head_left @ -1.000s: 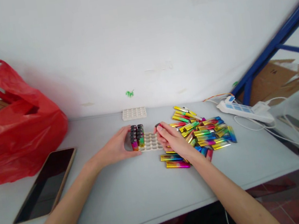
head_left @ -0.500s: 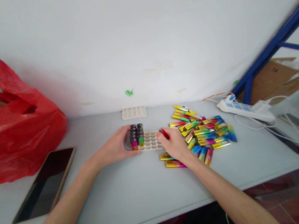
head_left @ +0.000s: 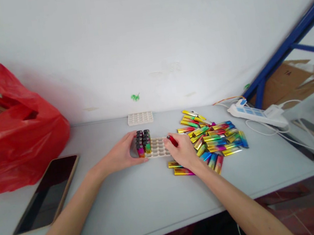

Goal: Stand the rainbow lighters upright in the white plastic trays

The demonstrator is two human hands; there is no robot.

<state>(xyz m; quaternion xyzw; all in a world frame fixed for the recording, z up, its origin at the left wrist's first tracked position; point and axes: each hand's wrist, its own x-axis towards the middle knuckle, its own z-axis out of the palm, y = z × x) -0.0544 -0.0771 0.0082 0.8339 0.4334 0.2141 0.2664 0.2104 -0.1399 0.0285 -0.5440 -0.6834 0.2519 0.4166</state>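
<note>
The right hand [head_left: 183, 152], fingers pinching a red lighter [head_left: 172, 140], has dropped to the right edge of the white tray [head_left: 158, 148] mid-counter [head_left: 145, 200], while the left hand [head_left: 123, 155] clasps the standing lighters [head_left: 143, 142].

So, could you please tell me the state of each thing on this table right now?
tray: partly filled, most pockets free.
standing lighters: upright in the tray's left end.
left hand: gripping that filled end.
right hand: pinching a red lighter at the tray's right edge.
loose lighters: lying flat, heaped.
spare tray: unfilled.
phone: screen dark.
red bag: top open.
</note>
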